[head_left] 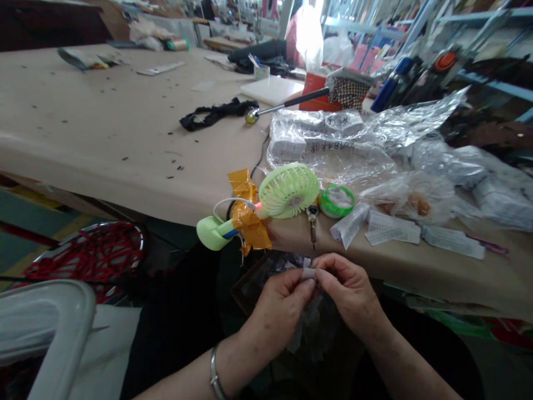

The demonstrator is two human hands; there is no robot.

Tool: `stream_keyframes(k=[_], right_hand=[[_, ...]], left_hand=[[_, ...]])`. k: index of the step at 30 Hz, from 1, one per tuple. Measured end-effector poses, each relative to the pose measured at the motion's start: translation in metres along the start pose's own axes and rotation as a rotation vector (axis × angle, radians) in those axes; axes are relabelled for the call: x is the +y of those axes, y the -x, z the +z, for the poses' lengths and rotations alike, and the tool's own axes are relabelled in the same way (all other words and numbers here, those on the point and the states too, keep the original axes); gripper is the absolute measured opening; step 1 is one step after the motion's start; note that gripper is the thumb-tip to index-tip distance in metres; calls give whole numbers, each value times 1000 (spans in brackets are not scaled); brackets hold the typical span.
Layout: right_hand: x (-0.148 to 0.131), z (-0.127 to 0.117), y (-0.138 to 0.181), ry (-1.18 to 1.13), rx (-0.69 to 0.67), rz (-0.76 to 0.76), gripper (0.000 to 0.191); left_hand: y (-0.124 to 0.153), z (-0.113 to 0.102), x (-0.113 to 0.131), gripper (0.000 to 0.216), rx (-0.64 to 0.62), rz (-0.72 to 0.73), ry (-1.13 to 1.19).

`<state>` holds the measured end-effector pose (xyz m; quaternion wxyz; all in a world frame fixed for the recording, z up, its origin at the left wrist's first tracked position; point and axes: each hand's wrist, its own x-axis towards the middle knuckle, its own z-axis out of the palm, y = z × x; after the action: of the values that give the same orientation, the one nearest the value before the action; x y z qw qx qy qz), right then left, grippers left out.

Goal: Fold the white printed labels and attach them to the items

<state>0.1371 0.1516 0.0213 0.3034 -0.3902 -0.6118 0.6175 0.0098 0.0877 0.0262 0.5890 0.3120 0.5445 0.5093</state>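
Note:
My left hand (283, 303) and my right hand (347, 291) meet above my lap, just in front of the table edge. Between their fingertips is a small white label (308, 273), pinched from both sides. Below the hands, a box or bag (308, 328) holding loose pale slips rests between my legs; its shape is partly hidden. Closest on the table edge is a soldering iron (313, 225), its tip pointing down toward the hands. A green handheld fan (289, 190) is fixed beside it with orange tape (252, 226).
Right of the fan stand a green round tub (337, 200) and several printed label strips (393, 228). Clear plastic bags (341, 139) of white bundles lie behind. A hammer-like tool (287, 104) and black cloth strip (216, 113) lie farther back. A white chair (79, 311) is at left.

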Motion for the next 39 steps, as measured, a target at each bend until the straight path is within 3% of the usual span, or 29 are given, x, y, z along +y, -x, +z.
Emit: stream_keyframes(k=[7, 16, 39], right_hand=[[-4, -3, -8, 283, 96, -186, 11], [-3, -5, -16, 380, 149, -289, 9], [-2, -5, -22, 443, 196, -346, 9]], left_hand=[[-14, -9, 7, 15, 131, 278, -312], [-24, -6, 12, 17, 162, 428, -453], [-32, -9, 11, 19, 169, 429, -509]])
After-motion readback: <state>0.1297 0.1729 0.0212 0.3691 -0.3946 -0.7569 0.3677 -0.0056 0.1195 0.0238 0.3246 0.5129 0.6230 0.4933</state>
